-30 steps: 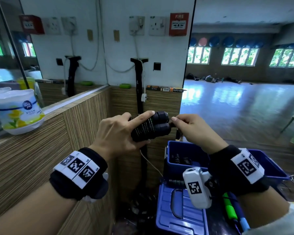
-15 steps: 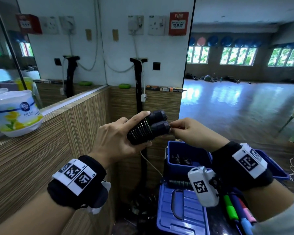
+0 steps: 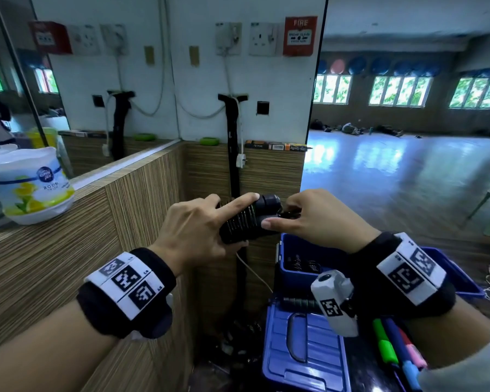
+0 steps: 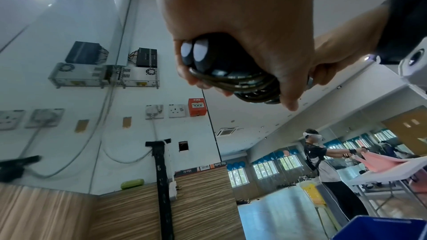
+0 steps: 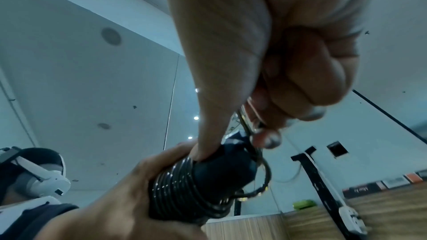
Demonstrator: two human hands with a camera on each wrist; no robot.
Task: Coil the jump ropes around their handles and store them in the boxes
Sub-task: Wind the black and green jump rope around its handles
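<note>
- Coiling nearly finished: black jump rope (image 3: pixel 248 222) wound in tight turns round its paired handles, held in the air above the open blue box (image 3: pixel 287 274).
- Left hand (image 3: pixel 193 230) wraps the bundle, index finger laid along it.
- Right hand (image 3: pixel 314 219) pinches the loose rope end at the handle tips; tucking judged left.
- Box already holds coiled ropes; storing remains.
</note>
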